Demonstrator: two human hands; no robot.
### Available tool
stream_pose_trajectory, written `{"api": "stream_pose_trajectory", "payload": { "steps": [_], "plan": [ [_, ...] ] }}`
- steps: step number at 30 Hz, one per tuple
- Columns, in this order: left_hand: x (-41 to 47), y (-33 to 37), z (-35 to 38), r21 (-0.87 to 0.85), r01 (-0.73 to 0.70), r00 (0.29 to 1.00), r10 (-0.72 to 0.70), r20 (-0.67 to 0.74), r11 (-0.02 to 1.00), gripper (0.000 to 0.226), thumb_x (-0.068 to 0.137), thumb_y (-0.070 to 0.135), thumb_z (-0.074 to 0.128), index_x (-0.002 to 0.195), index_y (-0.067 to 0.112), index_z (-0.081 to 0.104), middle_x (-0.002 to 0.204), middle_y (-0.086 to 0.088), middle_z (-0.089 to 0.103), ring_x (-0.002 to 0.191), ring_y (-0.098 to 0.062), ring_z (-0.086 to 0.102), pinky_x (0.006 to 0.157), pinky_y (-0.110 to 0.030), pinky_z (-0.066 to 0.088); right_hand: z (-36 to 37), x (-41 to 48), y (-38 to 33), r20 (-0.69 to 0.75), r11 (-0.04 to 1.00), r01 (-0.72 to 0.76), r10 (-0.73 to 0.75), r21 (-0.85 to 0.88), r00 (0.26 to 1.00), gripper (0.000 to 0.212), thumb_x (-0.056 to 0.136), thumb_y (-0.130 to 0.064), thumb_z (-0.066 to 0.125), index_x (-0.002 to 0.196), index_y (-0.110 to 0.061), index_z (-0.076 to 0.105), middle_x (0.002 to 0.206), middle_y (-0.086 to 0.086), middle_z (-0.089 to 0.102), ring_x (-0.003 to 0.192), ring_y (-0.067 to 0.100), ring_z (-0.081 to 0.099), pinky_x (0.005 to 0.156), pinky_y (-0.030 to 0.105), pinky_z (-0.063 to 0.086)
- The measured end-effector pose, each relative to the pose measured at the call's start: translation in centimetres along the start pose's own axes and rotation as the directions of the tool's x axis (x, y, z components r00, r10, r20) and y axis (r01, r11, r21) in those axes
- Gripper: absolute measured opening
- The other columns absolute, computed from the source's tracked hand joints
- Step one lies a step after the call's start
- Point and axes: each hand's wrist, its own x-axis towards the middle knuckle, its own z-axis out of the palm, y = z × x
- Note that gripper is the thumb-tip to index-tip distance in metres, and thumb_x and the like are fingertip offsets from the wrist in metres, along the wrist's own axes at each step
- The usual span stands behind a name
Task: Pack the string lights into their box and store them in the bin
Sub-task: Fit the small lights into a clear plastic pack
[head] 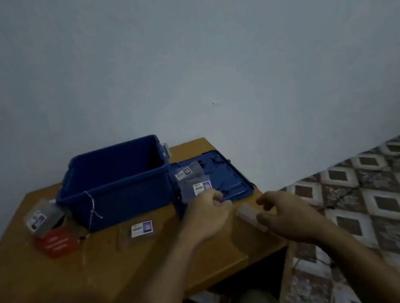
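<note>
bin [123, 202]: open on the table [58, 291]; its lid [235, 180] is laid flat just to its right.
string lights [92, 207]: 1 thin wire is draped over the bin's front wall.
clear box [140, 230]: set down just in front of the bin.
left hand [207, 214]: curled tight at the lid's near edge; what is held cannot be told.
right hand [286, 213]: right of the bin, loosely wrapped round a pale case [248, 214].
step advice: the wire is best gathered into loose loops before boxing, so that snags are avoided.

Open blue bin [128, 202], lid [233, 172] flat alongside
</note>
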Motion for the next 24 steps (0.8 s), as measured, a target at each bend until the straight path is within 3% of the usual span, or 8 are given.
{"api": "stream_pose_trajectory", "payload": {
  "steps": [3,8,11,14,19,22,24],
  "plan": [
    [1.0,-0.4,2.1,0.050,0.063,0.996,-0.066,0.060,0.997,0.043,0.099,0.045,0.055,0.132,0.018,0.056,0.121,0.000,0.060,0.108,-0.019,0.059,0.092,-0.034,0.050,1.1,0.1,1.4,0.005,0.995,-0.050,0.051,-0.082,0.999,0.051,0.097,-0.043,0.058,0.140,-0.016,0.050,0.134,0.006,0.056,0.113,0.023,0.060,0.092,0.036,0.052],
    [2.3,-1.2,5.4,0.167,0.026,0.999,-0.018,-0.049,0.986,0.030,0.099,0.044,0.048,0.102,0.019,0.064,0.092,-0.003,0.058,0.092,-0.025,0.060,0.072,-0.033,0.043,2.8,0.3,2.3,-0.029,0.988,-0.083,0.079,-0.129,0.996,0.043,0.088,-0.053,0.063,0.110,-0.016,0.056,0.111,0.004,0.052,0.089,0.023,0.059,0.076,0.038,0.053],
    [1.9,-1.3,6.3,0.286,0.005,0.996,0.022,-0.092,0.958,0.040,0.099,0.057,0.035,0.108,0.029,0.063,0.100,0.005,0.054,0.095,-0.020,0.058,0.080,-0.038,0.049,3.4,0.4,2.4,-0.076,0.988,-0.091,0.082,-0.123,0.994,0.033,0.091,-0.048,0.061,0.102,-0.018,0.054,0.101,0.001,0.045,0.082,0.019,0.052,0.067,0.031,0.042],
    [1.3,-1.2,6.4,0.340,0.014,0.991,0.033,-0.133,0.940,0.040,0.096,0.061,0.034,0.107,0.034,0.061,0.105,0.009,0.055,0.096,-0.015,0.057,0.085,-0.043,0.051,3.5,0.3,2.4,-0.121,0.995,-0.069,0.059,-0.075,0.991,0.025,0.091,-0.042,0.061,0.100,-0.019,0.056,0.096,-0.002,0.046,0.079,0.015,0.050,0.066,0.029,0.040],
    [-0.4,-0.2,6.0,0.137,-0.008,0.983,0.033,-0.180,0.991,0.022,0.096,0.048,0.053,0.096,0.028,0.060,0.097,0.010,0.059,0.087,-0.007,0.056,0.067,-0.025,0.044,2.4,-1.1,1.9,-0.141,1.000,-0.024,0.025,0.007,0.990,0.015,0.090,-0.033,0.065,0.094,-0.019,0.060,0.095,0.001,0.052,0.081,0.017,0.053,0.063,0.027,0.042],
    [-2.4,0.9,4.8,0.000,-0.064,0.973,0.063,-0.223,0.998,0.024,0.095,0.048,0.059,0.090,0.025,0.062,0.088,0.010,0.065,0.082,-0.006,0.061,0.070,-0.031,0.054,0.9,-2.7,1.2,-0.173,1.000,0.020,-0.017,0.016,0.985,0.024,0.087,-0.033,0.069,0.106,-0.020,0.065,0.103,0.001,0.059,0.091,0.018,0.056,0.078,0.034,0.050],
    [-3.7,1.7,3.8,-0.058,-0.112,0.960,0.093,-0.265,0.992,0.026,0.094,0.048,0.061,0.086,0.023,0.064,0.083,0.009,0.067,0.079,-0.007,0.063,0.073,-0.037,0.057,-0.2,-3.9,0.4,-0.199,0.998,0.062,-0.056,0.026,0.978,0.030,0.088,-0.035,0.070,0.114,-0.021,0.064,0.108,-0.002,0.061,0.093,0.015,0.058,0.079,0.032,0.050]
  ]
}}
